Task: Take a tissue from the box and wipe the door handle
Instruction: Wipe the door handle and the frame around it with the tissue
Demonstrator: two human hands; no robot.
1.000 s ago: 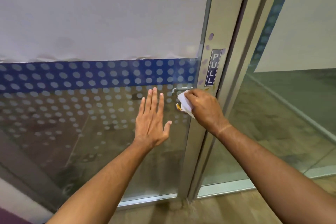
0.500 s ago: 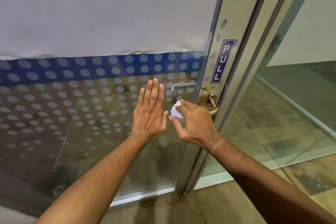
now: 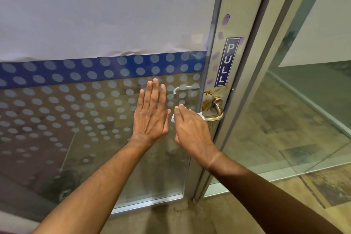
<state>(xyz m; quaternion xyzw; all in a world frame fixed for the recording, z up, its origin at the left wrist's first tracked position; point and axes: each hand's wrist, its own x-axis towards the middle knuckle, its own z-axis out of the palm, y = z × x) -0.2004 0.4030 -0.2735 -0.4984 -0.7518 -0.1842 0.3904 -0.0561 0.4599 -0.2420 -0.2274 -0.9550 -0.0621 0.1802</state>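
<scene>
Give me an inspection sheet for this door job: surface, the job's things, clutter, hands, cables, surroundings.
Surface: glass door with frosted dots and a blue band; metal frame smeared brown around the handle.
Job's things: door handle, brown smears on it; tissue, white, bunched, at the handle's lower end. Tissue box not in view.
Clutter: nothing seen.
Hands: left hand flat, fingers straight, against the glass; right hand holds the tissue.
Cables: nothing seen.
Surroundings: PULL sign above the handle; stained floor; glass panel to the right.
</scene>
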